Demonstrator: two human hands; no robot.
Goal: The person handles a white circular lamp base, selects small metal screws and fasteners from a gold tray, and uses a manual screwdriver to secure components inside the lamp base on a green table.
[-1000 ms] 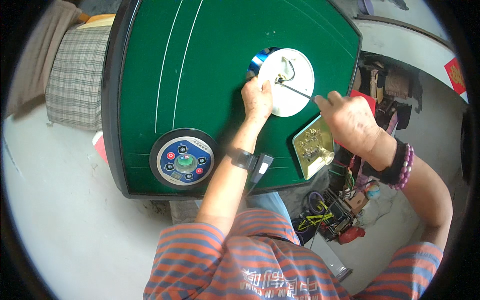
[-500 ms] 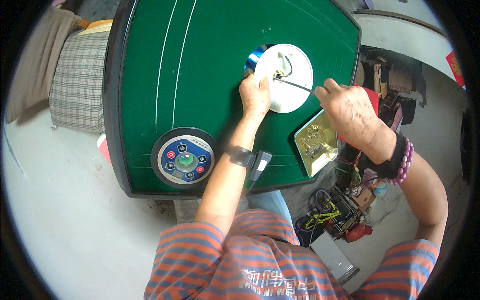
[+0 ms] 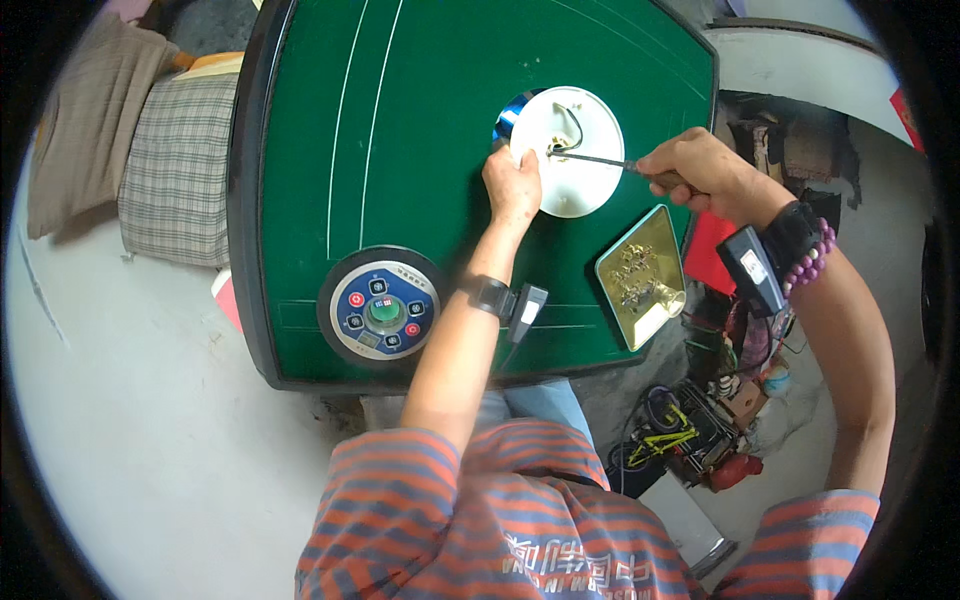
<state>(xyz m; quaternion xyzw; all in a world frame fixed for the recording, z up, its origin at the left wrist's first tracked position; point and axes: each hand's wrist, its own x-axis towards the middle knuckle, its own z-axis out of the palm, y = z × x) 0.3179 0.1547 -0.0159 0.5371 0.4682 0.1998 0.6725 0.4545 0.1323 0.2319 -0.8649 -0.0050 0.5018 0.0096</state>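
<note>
My left hand is closed on the near left rim of a round white disc-shaped base, holding it tilted over the green table. A dark cable loops out of a small hole at the disc's middle. Behind its left edge shows a shiny blue, mirror-like part. In my right hand is a screwdriver, gripped by its handle. Its long thin shaft points left, and the tip meets the fittings at the disc's centre. A gold-coloured tray with small brass-coloured screws or fittings sits below my right hand.
A round control panel with buttons is set in the green felt table, front left. Cushions stand beyond its left edge. A red item lies by the right edge; a yellow-green toy bike and clutter are on the floor.
My right hand has rolled over, so its curled fingers around the screwdriver handle now show. The screwdriver tip stays at the disc's centre. The whole view has shifted slightly.
</note>
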